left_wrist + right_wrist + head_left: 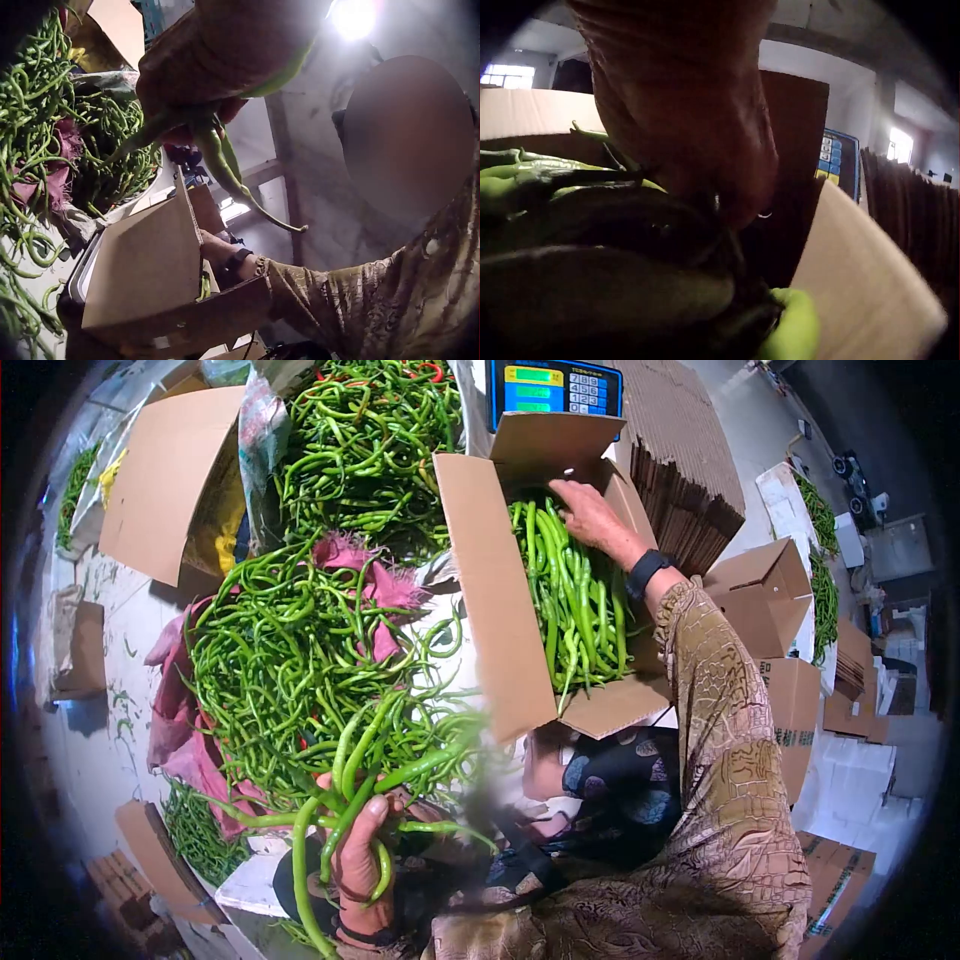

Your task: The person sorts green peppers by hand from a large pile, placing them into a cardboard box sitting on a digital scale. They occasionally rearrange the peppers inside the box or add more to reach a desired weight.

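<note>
Left hand (360, 860) is at 6 o'clock in the head view, fingers and thumb curled tight round the stem ends of a bunch of long thin green chilli peppers (385, 765). The bunch fans out toward 12 o'clock. In the left wrist view the tips hang free below the fist.

Right hand (592, 515) is at 1 o'clock, inside the open brown cardboard box (490, 590). It lies palm down on the packed green peppers (578, 605) at the box's far end, fingers roughly straight and pinching nothing. The right wrist view is too dark to add detail. There's a black wristband (648, 570) on that wrist.

The packed peppers lie lengthwise, running 12 to 6. The box sits on a blue digital scale (555, 388), whose display shows at the box's 12 o'clock.

A loose heap of green peppers (280, 650) lies on pink cloth (178, 735) at the box's 9 o'clock. A stack of flat corrugated cardboard (690, 460) is at its 2 o'clock.
</note>
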### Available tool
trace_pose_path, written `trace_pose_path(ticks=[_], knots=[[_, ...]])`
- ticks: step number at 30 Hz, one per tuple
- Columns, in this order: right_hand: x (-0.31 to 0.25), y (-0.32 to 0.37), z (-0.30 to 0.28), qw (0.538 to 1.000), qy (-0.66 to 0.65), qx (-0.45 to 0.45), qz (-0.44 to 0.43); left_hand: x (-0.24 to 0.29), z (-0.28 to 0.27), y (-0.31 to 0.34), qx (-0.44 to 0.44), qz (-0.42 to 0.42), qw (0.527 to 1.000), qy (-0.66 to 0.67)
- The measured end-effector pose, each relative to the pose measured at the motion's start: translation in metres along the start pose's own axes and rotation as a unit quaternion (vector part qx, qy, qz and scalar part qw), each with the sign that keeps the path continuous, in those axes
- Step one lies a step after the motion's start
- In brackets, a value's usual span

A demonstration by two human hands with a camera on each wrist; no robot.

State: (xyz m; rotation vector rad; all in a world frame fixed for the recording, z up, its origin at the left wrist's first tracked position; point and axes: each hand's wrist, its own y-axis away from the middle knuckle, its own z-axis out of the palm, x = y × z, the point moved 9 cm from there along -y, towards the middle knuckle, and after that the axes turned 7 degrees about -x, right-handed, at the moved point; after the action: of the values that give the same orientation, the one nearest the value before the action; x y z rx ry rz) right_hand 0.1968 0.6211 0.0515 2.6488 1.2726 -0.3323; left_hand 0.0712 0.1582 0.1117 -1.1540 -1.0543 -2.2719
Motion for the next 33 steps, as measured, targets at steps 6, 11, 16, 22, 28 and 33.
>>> trace_pose_path(ticks=[6,11,16,22,28,33], knots=[[-0.055,0.004,-0.036,0.983,0.026,0.142,-0.114,-0.003,0.004,0.001,-0.005,-0.009,1.0,-0.006],[-0.082,-0.004,0.008,0.986,0.11,-0.053,-0.111,-0.014,-0.001,0.003,-0.028,-0.044,0.999,-0.003],[-0.107,0.031,0.012,0.969,0.083,-0.123,-0.196,-0.023,-0.011,0.007,-0.047,-0.065,0.996,0.026],[-0.165,0.081,-0.071,0.974,-0.022,-0.037,-0.222,-0.012,-0.001,0.004,-0.064,-0.048,0.994,0.073],[-0.248,0.172,-0.135,0.967,-0.156,-0.149,-0.138,-0.006,-0.001,0.011,-0.08,-0.069,0.991,0.08],[-0.278,0.232,-0.085,0.904,-0.307,-0.272,-0.12,-0.011,-0.005,0.017,-0.117,-0.046,0.982,0.142]])
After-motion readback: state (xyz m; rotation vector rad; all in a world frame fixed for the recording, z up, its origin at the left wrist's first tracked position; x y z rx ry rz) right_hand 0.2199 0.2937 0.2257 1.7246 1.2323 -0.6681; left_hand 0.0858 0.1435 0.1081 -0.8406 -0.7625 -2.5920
